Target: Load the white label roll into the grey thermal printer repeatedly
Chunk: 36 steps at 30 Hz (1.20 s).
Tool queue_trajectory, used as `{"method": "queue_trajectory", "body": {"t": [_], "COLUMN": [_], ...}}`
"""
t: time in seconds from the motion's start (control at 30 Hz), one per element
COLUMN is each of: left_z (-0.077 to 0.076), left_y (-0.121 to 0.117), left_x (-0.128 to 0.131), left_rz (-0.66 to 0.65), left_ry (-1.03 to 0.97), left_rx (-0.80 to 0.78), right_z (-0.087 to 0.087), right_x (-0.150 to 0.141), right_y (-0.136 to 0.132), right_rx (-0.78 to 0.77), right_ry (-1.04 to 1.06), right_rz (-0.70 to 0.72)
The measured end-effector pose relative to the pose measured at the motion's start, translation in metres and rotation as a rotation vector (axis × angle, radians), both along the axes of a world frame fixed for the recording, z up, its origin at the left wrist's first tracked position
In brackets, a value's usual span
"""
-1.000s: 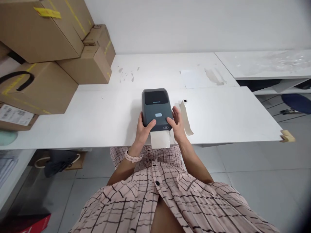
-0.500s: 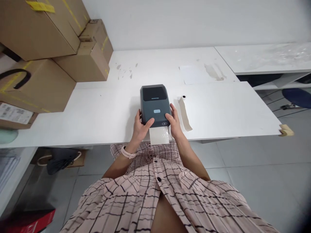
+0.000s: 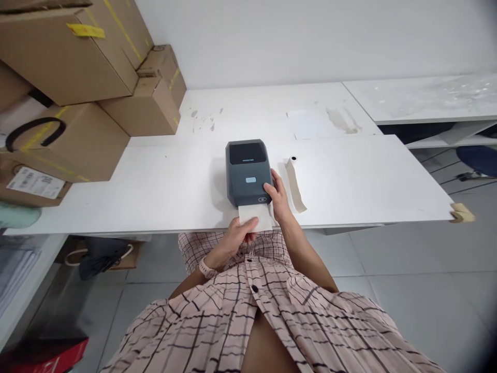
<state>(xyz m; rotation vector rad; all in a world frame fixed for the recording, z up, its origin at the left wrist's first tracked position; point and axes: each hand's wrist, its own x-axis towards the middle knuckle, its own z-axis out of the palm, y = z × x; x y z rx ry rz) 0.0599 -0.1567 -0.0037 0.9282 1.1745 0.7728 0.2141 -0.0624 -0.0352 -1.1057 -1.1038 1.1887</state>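
A dark grey label printer [image 3: 248, 171] stands near the front edge of the white table. White label paper [image 3: 261, 215] comes out of its front. My left hand [image 3: 238, 231] pinches the paper's lower left part, thumb on top and fingers beneath. Against the printer's right side rests my right hand [image 3: 278, 196], its thumb on the top near the front corner and its fingers along the side. Just right of that hand lies a small paper roll [image 3: 293, 160] with a curled strip [image 3: 296, 191] trailing toward the front edge.
Cardboard boxes [image 3: 89, 137] are stacked on the left of the white table [image 3: 349, 181]. Behind it rises a white wall [image 3: 252, 41]. A thin white sheet [image 3: 308, 124] lies at the back right. Tan tape [image 3: 462, 212] sticks out at the right front corner.
My left hand has left the printer's left side and moved down to grip the label paper. My right hand stays at the printer's right side. The view has shifted slightly.
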Motion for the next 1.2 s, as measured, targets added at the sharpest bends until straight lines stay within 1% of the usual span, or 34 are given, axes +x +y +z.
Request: {"method": "queue_trajectory", "body": {"t": [0.07, 0.13, 0.17, 0.23, 0.27, 0.33, 0.37, 0.4, 0.43, 0.5, 0.53, 0.57, 0.6, 0.63, 0.7, 0.73, 0.8, 0.87, 0.9, 0.97, 1.03, 1.2], "left_z": [-0.003, -0.011, -0.015, -0.019, -0.02, -0.016, -0.013, -0.009, -0.005, 0.0, 0.001, 0.001, 0.0, -0.003, -0.011, -0.015, -0.023, -0.029, -0.031, -0.032, -0.032, -0.03], "left_y": [0.0, 0.001, 0.003, 0.006, 0.008, 0.012, 0.014, 0.016, 0.018, 0.023, 0.026, 0.029, 0.032, 0.034, 0.037, 0.037, 0.038, 0.038, 0.039, 0.04, 0.041, 0.039], "left_x": [-0.002, -0.005, -0.007, -0.015, -0.02, -0.033, -0.041, -0.048, -0.054, -0.061, -0.061, -0.059, -0.055, -0.05, -0.039, -0.034, -0.028, -0.028, -0.029, -0.032, -0.033, -0.032], "left_rz": [-0.027, -0.054, -0.065, -0.089, -0.106, -0.138, -0.135, -0.108, -0.049, 0.153, 0.264, 0.348, 0.391, 0.391, 0.319, 0.284, 0.256, 0.263, 0.273, 0.302, 0.318, 0.304], "left_ry": [0.013, 0.041, 0.058, 0.087, 0.101, 0.14, 0.172, 0.214, 0.266, 0.375, 0.416, 0.439, 0.439, 0.419, 0.364, 0.342, 0.314, 0.312, 0.321, 0.355, 0.382, 0.383], "left_rx": [-0.019, -0.033, -0.036, -0.029, -0.023, 0.014, 0.048, 0.092, 0.144, 0.272, 0.349, 0.431, 0.506, 0.565, 0.613, 0.603, 0.556, 0.527, 0.526, 0.536, 0.534, 0.525], "right_z": [0.007, 0.016, 0.021, 0.029, 0.033, 0.038, 0.04, 0.043, 0.046, 0.052, 0.054, 0.055, 0.055, 0.053, 0.042, 0.034, 0.017, 0.003, -0.002, -0.005, -0.003, 0.0], "right_x": [0.001, 0.003, 0.004, 0.005, 0.004, 0.001, -0.001, -0.004, -0.008, -0.015, -0.018, -0.019, -0.019, -0.017, -0.011, -0.007, 0.001, 0.006, 0.007, 0.008, 0.009, 0.007], "right_y": [-0.003, -0.006, -0.008, -0.011, -0.012, -0.014, -0.015, -0.015, -0.015, -0.014, -0.013, -0.013, -0.013, -0.013, -0.018, -0.021, -0.027, -0.032, -0.034, -0.035, -0.034, -0.032], "right_rx": [0.105, 0.296, 0.408, 0.613, 0.686, 0.769, 0.791, 0.812, 0.832, 0.859, 0.853, 0.827, 0.782, 0.72, 0.563, 0.474, 0.304, 0.182, 0.149, 0.133, 0.147, 0.162], "right_ry": [-0.145, -0.371, -0.494, -0.711, -0.798, -0.931, -0.982, -1.023, -1.057, -1.102, -1.107, -1.094, -1.057, -0.99, -0.767, -0.636, -0.398, -0.258, -0.229, -0.22, -0.24, -0.219], "right_rz": [-0.06, -0.13, -0.14, -0.105, -0.072, -0.032, -0.038, -0.056, -0.074, -0.097, -0.093, -0.08, -0.061, -0.039, -0.04, -0.069, -0.136, -0.153, -0.136, -0.107, -0.111, -0.125]}}
